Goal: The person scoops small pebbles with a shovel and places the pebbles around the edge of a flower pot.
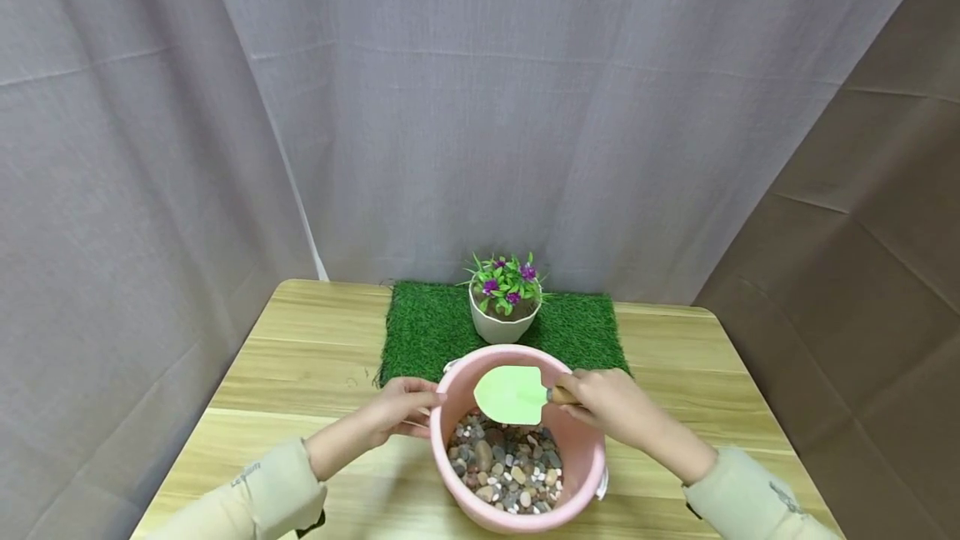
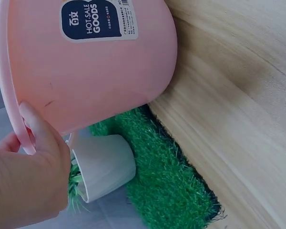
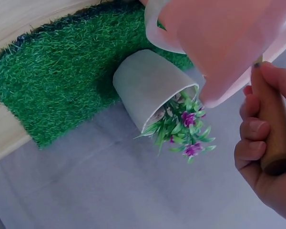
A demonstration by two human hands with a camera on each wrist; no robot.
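A pink bucket [image 1: 592, 482] stands on the table with many mixed pebbles [image 1: 510, 473] in its bottom. My left hand [image 1: 393, 415] holds the bucket's left rim; in the left wrist view the hand [image 2: 33, 167] has digits on both sides of that rim. Over the bucket's opening, the right hand [image 1: 611, 402] grips a garden trowel [image 1: 513, 394] by its wooden handle [image 3: 271, 119]. The light green blade points left above the pebbles, and no stones show on it. In the right wrist view, the fingers [image 3: 252, 138] wrap round the handle while the bucket hides the blade.
Behind the bucket lies a green artificial grass mat [image 1: 427, 323], bearing a white pot [image 1: 502, 327] with purple-flowered plants [image 1: 510, 282]. The wooden table [image 1: 322, 340] is bordered by grey curtains [image 1: 465, 107] at the back and left and a brown one [image 1: 862, 273] at the right.
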